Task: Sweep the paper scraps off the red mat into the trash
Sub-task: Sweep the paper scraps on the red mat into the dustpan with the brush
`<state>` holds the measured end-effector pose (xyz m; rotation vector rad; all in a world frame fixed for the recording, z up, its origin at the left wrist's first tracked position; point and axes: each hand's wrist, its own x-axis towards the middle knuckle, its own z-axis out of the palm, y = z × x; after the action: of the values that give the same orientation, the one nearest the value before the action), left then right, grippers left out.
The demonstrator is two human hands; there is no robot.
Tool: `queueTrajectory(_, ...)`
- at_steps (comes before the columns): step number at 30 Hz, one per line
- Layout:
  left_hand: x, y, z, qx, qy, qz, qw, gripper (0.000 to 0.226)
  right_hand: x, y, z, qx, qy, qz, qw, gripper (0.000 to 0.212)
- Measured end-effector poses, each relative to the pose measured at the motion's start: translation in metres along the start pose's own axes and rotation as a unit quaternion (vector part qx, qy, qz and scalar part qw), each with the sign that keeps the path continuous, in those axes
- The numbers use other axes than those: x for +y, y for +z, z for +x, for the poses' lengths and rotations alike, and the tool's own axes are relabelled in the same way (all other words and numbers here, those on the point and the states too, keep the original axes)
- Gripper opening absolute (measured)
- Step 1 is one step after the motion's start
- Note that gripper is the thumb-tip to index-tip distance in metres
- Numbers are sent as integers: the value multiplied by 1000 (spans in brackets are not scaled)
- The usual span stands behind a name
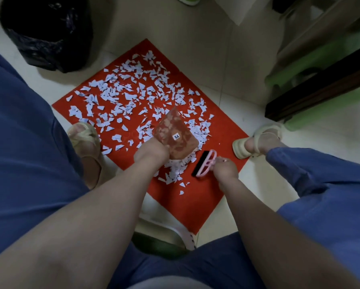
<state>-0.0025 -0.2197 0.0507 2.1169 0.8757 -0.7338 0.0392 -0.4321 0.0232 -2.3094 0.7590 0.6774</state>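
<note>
A flat red felt mat (195, 197) lies on the pale tiled floor (237, 59). Small white torn paper scraps (129, 94) cover it from centre to 11 o'clock, with a denser heap near 6 o'clock. The left hand (152, 152) grip is closed round the near end of a mottled red plastic dustpan (175, 136) tilted over that heap; its contents cannot be told. The right hand (225, 166) grip pinches a pink-handled black brush (204, 163) at the heap's 3 o'clock. A black bag-lined trash bin (47, 32) stands off the mat at 11 o'clock; its dark interior hides any contents.
</note>
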Motion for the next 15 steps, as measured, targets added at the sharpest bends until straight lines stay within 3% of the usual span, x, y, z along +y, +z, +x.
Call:
queueTrajectory(4, 15, 12, 0, -16, -3, -38, 999, 45, 9, -21, -9, 52, 5, -34, 998, 38)
queueTrajectory(7, 22, 22, -4, -11, 0, -45, 999, 46, 20, -28, -18, 15, 48, -108, 993, 40)
queueTrajectory(10, 21, 28, -8, -12, 13, -38, 999, 47, 22, -20, -25, -48, 1, -139, 989, 31)
queueTrajectory(15, 17, 19, -13, 10, -10, -16, 1000, 40, 9, -9, -34, 4, -52, -80, 995, 37)
